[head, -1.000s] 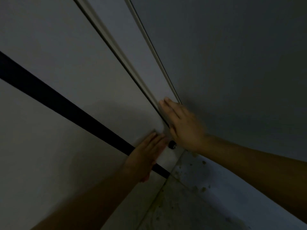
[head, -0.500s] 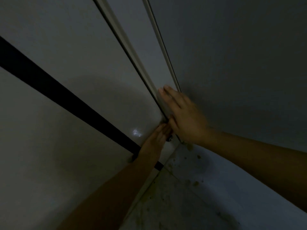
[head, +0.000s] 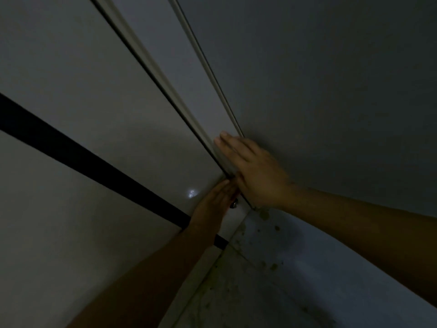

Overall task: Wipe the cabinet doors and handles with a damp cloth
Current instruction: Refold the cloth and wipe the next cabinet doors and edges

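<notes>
The scene is dark. A pale grey cabinet door (head: 123, 129) fills the left, with a black band (head: 89, 162) running across it. My left hand (head: 212, 207) lies on the door's lower right corner with its fingers straight. Its fingertips reach the dark gap at the door's edge, just under my right hand. A small round knob (head: 234, 204) shows beside my left hand. My right hand (head: 253, 169) rests flat, fingers straight, on the narrow pale strip (head: 189, 76) right of the gap. No cloth is visible.
A plain grey wall (head: 331, 91) takes up the right side. Below the hands is a pale surface (head: 272, 268) speckled with dark stains and a seam. Both forearms come in from the bottom and right edges.
My left hand has slid up the door, so its fingertips now sit at the gap under my right hand. My right hand stays flat on the strip.
</notes>
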`<action>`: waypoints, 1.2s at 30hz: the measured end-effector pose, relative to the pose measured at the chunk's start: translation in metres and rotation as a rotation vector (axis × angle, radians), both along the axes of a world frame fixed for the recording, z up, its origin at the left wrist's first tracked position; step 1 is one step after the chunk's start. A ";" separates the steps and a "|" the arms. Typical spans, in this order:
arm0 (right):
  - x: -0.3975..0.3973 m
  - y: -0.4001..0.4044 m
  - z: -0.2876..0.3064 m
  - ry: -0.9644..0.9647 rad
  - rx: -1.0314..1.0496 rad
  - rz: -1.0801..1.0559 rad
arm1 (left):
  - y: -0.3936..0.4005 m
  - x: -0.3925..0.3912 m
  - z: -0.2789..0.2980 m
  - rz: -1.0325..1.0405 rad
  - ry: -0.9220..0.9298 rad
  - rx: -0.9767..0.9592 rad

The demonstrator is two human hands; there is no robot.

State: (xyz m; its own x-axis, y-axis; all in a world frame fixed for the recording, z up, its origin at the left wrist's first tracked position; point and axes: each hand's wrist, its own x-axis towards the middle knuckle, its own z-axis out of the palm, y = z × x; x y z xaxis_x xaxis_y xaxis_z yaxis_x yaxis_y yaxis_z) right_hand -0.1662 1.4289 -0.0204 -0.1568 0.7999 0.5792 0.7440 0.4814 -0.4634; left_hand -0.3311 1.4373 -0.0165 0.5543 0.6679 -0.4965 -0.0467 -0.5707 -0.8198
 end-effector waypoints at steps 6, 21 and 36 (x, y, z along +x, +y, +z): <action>0.012 0.007 -0.005 -0.132 0.015 0.017 | -0.001 0.006 -0.008 -0.120 0.038 0.091; 0.012 -0.002 -0.051 -0.185 -0.097 0.045 | -0.022 -0.059 -0.055 -0.127 -0.051 -0.090; 0.012 -0.008 -0.041 -0.221 -0.227 0.033 | 0.009 -0.012 -0.103 -0.883 0.837 0.293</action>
